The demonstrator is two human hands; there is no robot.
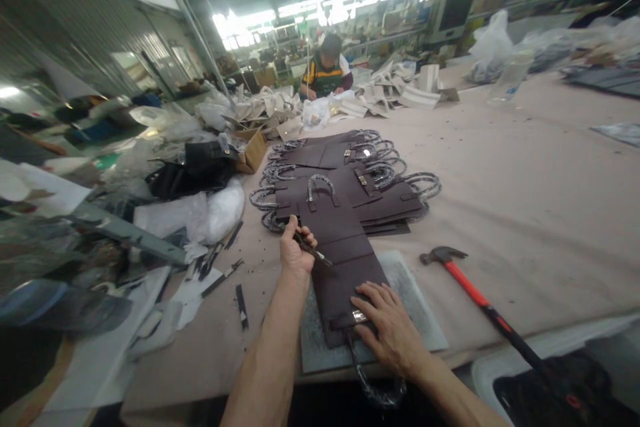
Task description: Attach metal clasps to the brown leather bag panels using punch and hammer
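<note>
A long dark brown bag panel (340, 240) lies over a grey slab (417, 303) at the table's front edge, with a wrapped handle at each end. My left hand (297, 247) is closed around a dark slim tool (317, 255), whose pale tip points right over the panel. My right hand (385, 323) rests with spread fingers on the panel's near end, beside a shiny metal clasp (359, 315). Behind lies a stack of similar brown panels (400, 203) with plastic-wrapped handles.
A red-handled hammer (465, 280) lies to the right. Dark strips (241, 307), plastic bags, a black bag (193, 170) and a cardboard box (253, 150) are at the left. Beyond the pale offcuts (420, 93) sits a person (327, 70). A clear bottle (513, 77) stands back right.
</note>
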